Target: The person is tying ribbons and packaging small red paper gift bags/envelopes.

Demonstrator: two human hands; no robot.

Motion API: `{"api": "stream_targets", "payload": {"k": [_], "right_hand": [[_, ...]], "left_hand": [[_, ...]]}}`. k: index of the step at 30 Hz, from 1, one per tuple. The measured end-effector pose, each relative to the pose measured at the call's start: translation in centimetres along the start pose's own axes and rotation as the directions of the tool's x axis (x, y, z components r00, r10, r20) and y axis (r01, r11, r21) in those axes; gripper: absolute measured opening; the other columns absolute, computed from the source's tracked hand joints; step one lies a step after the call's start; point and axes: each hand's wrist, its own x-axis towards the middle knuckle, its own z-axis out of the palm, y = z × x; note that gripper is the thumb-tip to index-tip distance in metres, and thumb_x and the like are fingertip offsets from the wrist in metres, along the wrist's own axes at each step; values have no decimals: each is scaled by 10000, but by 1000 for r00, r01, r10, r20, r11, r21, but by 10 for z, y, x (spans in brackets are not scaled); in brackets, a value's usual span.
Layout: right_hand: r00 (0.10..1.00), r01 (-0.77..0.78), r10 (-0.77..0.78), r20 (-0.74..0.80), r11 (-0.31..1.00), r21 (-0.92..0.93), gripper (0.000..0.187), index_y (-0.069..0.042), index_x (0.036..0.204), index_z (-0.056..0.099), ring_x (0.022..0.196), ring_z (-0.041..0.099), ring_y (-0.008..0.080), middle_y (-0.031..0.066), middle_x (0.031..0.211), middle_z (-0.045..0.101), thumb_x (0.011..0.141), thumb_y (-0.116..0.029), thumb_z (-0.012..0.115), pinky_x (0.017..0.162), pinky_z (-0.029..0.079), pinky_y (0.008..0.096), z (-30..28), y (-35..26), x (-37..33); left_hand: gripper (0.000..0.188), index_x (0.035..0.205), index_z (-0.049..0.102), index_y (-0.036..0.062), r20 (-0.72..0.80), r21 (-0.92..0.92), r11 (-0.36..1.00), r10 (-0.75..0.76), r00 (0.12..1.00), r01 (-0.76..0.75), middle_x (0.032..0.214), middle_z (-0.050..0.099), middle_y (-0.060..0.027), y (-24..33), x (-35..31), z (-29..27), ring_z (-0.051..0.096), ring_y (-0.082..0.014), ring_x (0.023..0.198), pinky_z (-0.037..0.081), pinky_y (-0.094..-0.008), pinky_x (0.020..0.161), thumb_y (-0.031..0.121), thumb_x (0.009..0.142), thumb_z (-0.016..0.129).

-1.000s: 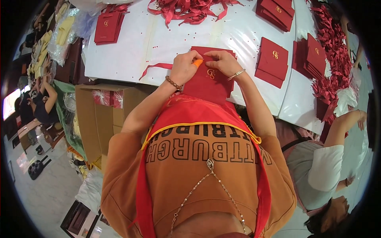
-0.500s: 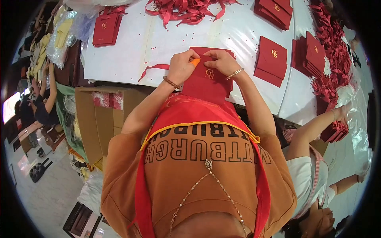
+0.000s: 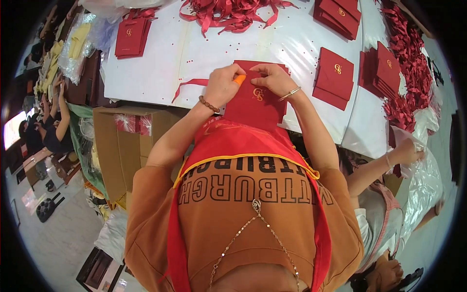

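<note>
A flat red paper bag [image 3: 250, 109] with a gold emblem lies before me at the table's near edge, its lower part against my red apron. Over its upper left part, my left hand [image 3: 223, 86] is closed, with an orange cover on its thumb. A red ribbon [image 3: 192, 82] trails out from beneath that hand to the left across the white surface. My right hand [image 3: 273, 82] pinches close to the left fingertips, above the emblem. What sits between its fingertips is too small to make out.
A ribbon pile [image 3: 228, 12] lies at the far middle of the white table [image 3: 155, 73]. Red bag stacks rest at far left [image 3: 130, 39], far right [image 3: 338, 17], and right [image 3: 333, 78]. An open cardboard box [image 3: 116, 141] stands left; a co-worker's arm [image 3: 374, 173] reaches in at right.
My hands stay almost in place over the bag, fingertips still close together. The co-worker's arm at right has shifted down, and clear plastic now lies by that hand.
</note>
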Motion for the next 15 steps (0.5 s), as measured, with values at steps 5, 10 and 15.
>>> {"api": "stream_targets", "payload": {"k": [5, 10, 15], "right_hand": [[997, -71, 67, -31, 987, -143, 398, -53, 1086, 598, 795, 592, 220, 126, 844, 615, 724, -200, 671, 720, 453, 311, 2, -12, -5], [999, -19, 9, -53, 979, -204, 368, -85, 1075, 605, 837, 599, 252, 128, 884, 628, 734, -215, 654, 739, 457, 339, 6, -14, -8], [995, -5, -31, -92, 927, -375, 308, -112, 1036, 604, 885, 590, 307, 125, 932, 637, 749, -224, 608, 748, 454, 387, 16, -35, -16]], "left_hand": [[97, 850, 615, 13, 27, 12, 1000, -3, 1000, 3, 682, 617, -119, 2, -3, 4, 564, -166, 567, 427, -281, 525, 65, 771, 592], [80, 815, 597, 12, 56, 126, 988, 77, 995, -84, 723, 629, -139, 7, 3, 2, 594, -268, 603, 449, -343, 541, 55, 753, 573], [91, 772, 538, 13, 286, 552, 770, 186, 940, -320, 687, 598, -169, 23, 8, -3, 594, -330, 661, 466, -418, 576, 22, 682, 542]]}}
